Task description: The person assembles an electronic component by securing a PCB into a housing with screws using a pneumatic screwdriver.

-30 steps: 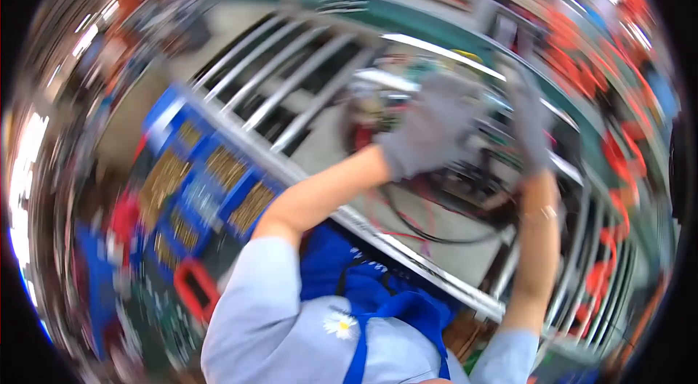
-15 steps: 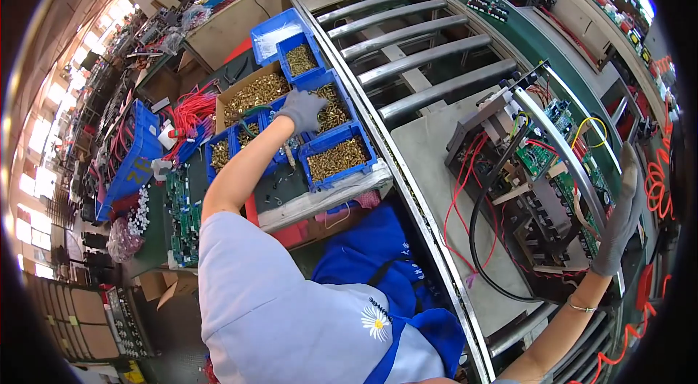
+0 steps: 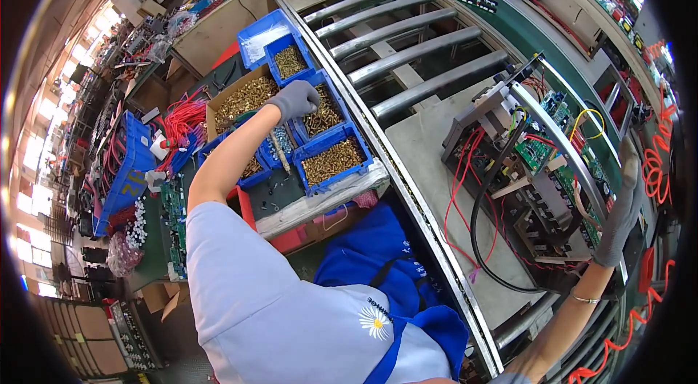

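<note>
My left hand (image 3: 297, 99), in a grey glove, is over a blue bin of brass screws (image 3: 321, 121). Its fingers are curled together, and whatever they hold is hidden. Beside that bin are a cardboard box of brass fasteners (image 3: 243, 99) and a nearer blue bin of brass screws (image 3: 334, 162). On the right, my gloved right hand (image 3: 622, 206) lies with fingers stretched along the outer side of an open electronic unit (image 3: 545, 180). This unit has a metal frame, green circuit boards and loose red and black wires.
Metal conveyor rollers (image 3: 414, 57) run beyond the unit. A blue crate of cables (image 3: 129, 170) stands at the left, near a stack of green circuit boards (image 3: 174, 220). An orange coiled hose (image 3: 654, 173) hangs at the far right. People work in the background.
My left hand has curled its fingers closed and lifted slightly above the screws. The view has shifted a little; my right hand stays against the unit.
</note>
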